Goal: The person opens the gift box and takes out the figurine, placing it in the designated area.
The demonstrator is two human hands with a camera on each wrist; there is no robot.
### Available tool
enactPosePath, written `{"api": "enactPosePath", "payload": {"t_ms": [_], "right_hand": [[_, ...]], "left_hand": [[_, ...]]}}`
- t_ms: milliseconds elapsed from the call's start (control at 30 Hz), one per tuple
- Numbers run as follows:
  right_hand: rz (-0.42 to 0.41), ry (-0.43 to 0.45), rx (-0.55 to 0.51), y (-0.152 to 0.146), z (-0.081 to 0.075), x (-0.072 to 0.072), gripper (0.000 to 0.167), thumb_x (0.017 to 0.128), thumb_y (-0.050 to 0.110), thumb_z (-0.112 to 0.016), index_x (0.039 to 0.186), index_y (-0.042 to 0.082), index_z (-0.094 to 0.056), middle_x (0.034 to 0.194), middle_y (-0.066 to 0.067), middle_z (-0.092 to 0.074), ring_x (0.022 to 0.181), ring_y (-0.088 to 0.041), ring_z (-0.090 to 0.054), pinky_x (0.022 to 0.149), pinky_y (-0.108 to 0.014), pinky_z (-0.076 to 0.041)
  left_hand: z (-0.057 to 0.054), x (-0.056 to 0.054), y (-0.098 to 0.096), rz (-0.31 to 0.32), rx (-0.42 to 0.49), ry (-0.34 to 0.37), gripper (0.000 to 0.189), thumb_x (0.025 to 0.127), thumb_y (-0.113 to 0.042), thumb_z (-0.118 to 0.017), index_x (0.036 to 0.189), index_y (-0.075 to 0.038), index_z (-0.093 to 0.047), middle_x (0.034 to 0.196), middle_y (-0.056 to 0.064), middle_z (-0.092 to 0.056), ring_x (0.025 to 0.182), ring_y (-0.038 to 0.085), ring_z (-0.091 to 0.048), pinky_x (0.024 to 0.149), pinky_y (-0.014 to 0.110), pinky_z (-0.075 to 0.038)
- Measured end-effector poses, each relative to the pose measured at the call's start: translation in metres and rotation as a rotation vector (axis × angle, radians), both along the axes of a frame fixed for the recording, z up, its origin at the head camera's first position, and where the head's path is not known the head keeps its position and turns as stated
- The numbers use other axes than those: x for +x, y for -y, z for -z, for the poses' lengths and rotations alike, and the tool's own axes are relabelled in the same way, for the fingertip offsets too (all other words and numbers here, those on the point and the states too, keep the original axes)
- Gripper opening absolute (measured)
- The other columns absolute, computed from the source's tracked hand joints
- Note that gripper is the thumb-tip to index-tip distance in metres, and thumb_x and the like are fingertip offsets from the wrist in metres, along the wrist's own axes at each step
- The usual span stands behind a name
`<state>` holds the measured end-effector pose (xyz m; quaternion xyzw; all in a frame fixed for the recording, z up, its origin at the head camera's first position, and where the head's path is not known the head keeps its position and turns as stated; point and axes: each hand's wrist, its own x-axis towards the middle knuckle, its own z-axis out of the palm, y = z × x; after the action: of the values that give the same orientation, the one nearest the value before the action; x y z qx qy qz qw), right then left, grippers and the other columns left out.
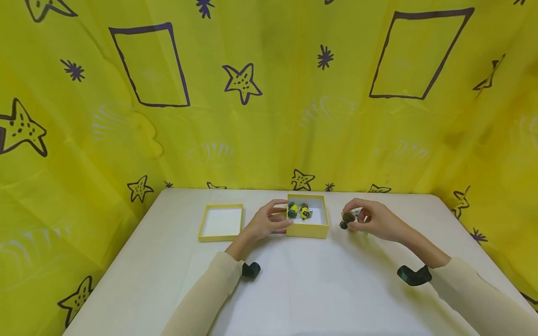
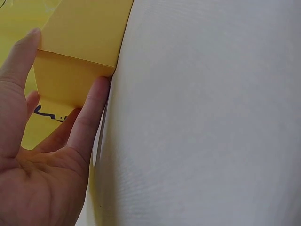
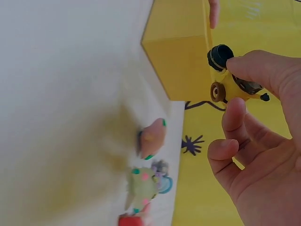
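Note:
Near the back of the table stands a yellow box (image 1: 307, 230) with a white inside. Two small yellow and dark figures (image 1: 304, 212) lie in its left part. My left hand (image 1: 265, 221) is at the box's left side, its fairly straight fingers spread against that wall and its thumb at the front left corner. To the right of the box, my right hand (image 1: 374, 218) pinches a small yellow and black toy figure (image 3: 230, 87) with a brown ring-shaped part between thumb and fingertips. The figure is held above the table in the right wrist view.
The shallow yellow-rimmed lid (image 1: 220, 223) lies left of my left hand, white inside up. Beneath my right hand stand more small figures: a pinkish one (image 3: 153, 139), a pale green one (image 3: 143, 188) and a partly visible red one (image 3: 130, 220). A yellow curtain (image 1: 269, 140) hangs behind the table.

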<state>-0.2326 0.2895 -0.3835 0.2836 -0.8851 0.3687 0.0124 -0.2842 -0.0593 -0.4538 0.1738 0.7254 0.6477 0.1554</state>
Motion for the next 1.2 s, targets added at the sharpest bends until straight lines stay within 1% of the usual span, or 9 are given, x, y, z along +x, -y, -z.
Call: {"api": "enactPosePath", "payload": {"t_ms": [100, 233, 333, 533, 700, 833, 933, 1067, 1200], "right_hand": [[0.0, -0.02, -0.005, -0.004, 0.008, 0.003, 0.031, 0.085, 0.006, -0.083, 0.109, 0.018, -0.069, 0.083, 0.0, -0.062, 0.065, -0.012, -0.054, 0.053, -0.024, -0.047], [0.01, -0.024, -0.016, -0.01, 0.02, 0.008, 0.032, 0.084, 0.004, -0.084, 0.108, 0.019, -0.068, 0.1, -0.007, -0.067, 0.065, -0.01, -0.054, 0.054, -0.024, -0.047], [0.02, -0.029, -0.019, -0.013, 0.026, 0.011, 0.033, 0.083, 0.003, -0.084, 0.107, 0.019, -0.068, 0.106, -0.008, -0.068, 0.065, -0.009, -0.054, 0.054, -0.024, -0.047], [0.027, -0.029, -0.028, -0.016, 0.038, 0.015, 0.034, 0.082, 0.001, -0.084, 0.105, 0.018, -0.066, 0.097, 0.002, -0.066, 0.066, -0.01, -0.053, 0.053, -0.024, -0.046], [0.053, 0.0, -0.003, -0.017, 0.045, 0.018, 0.034, 0.082, 0.001, -0.084, 0.104, 0.019, -0.066, 0.096, 0.003, -0.064, 0.067, -0.009, -0.053, 0.054, -0.023, -0.046], [0.078, -0.02, 0.037, -0.018, 0.051, 0.02, 0.035, 0.081, 0.002, -0.085, 0.103, 0.021, -0.066, 0.089, 0.006, -0.063, 0.066, -0.007, -0.052, 0.07, -0.028, -0.042], [0.085, -0.028, 0.04, -0.019, 0.053, 0.022, 0.035, 0.081, 0.003, -0.086, 0.102, 0.022, -0.066, 0.086, 0.006, -0.062, 0.065, -0.007, -0.052, 0.071, -0.028, -0.039], [0.094, -0.008, 0.024, -0.02, 0.055, 0.023, 0.034, 0.081, 0.004, -0.086, 0.102, 0.021, -0.065, 0.088, 0.004, -0.063, 0.066, -0.008, -0.051, 0.057, -0.023, -0.043], [0.109, 0.01, 0.023, -0.021, 0.057, 0.026, 0.033, 0.082, 0.006, -0.086, 0.102, 0.022, -0.065, 0.086, 0.003, -0.062, 0.067, -0.008, -0.05, 0.055, -0.022, -0.042]], "left_hand": [[0.0, -0.002, 0.0, -0.005, -0.015, -0.012, 0.067, 0.093, -0.014, -0.079, 0.151, -0.017, -0.048, 0.15, 0.017, -0.05, 0.122, 0.031, -0.061, 0.084, 0.04, -0.063], [0.001, -0.003, 0.0, -0.004, -0.014, -0.011, 0.068, 0.092, -0.015, -0.08, 0.152, -0.017, -0.047, 0.151, 0.017, -0.05, 0.124, 0.032, -0.06, 0.083, 0.041, -0.063], [0.0, -0.003, 0.0, -0.002, -0.009, -0.006, 0.068, 0.092, -0.014, -0.079, 0.152, -0.017, -0.047, 0.151, 0.017, -0.049, 0.124, 0.032, -0.059, 0.083, 0.041, -0.063], [-0.001, -0.001, -0.001, -0.002, -0.005, 0.001, 0.066, 0.093, -0.012, -0.078, 0.152, -0.017, -0.047, 0.151, 0.019, -0.048, 0.123, 0.032, -0.06, 0.083, 0.041, -0.063], [-0.001, 0.001, -0.001, -0.011, -0.013, 0.009, 0.067, 0.093, -0.012, -0.078, 0.152, -0.017, -0.047, 0.151, 0.018, -0.049, 0.123, 0.032, -0.059, 0.083, 0.041, -0.063], [-0.001, 0.002, 0.0, -0.012, -0.016, 0.008, 0.066, 0.093, -0.013, -0.078, 0.152, -0.018, -0.047, 0.15, 0.017, -0.05, 0.121, 0.03, -0.06, 0.083, 0.041, -0.063], [-0.001, 0.002, 0.0, -0.009, -0.017, 0.005, 0.066, 0.093, -0.012, -0.078, 0.151, -0.018, -0.047, 0.15, 0.018, -0.05, 0.119, 0.029, -0.062, 0.083, 0.041, -0.063], [-0.001, 0.001, -0.001, -0.004, -0.012, 0.008, 0.067, 0.093, -0.011, -0.078, 0.152, -0.018, -0.047, 0.15, 0.018, -0.05, 0.117, 0.028, -0.062, 0.083, 0.041, -0.063], [-0.002, 0.002, -0.001, -0.003, -0.011, 0.006, 0.066, 0.093, -0.011, -0.078, 0.151, -0.018, -0.047, 0.15, 0.018, -0.049, 0.116, 0.027, -0.062, 0.083, 0.041, -0.063]]}}
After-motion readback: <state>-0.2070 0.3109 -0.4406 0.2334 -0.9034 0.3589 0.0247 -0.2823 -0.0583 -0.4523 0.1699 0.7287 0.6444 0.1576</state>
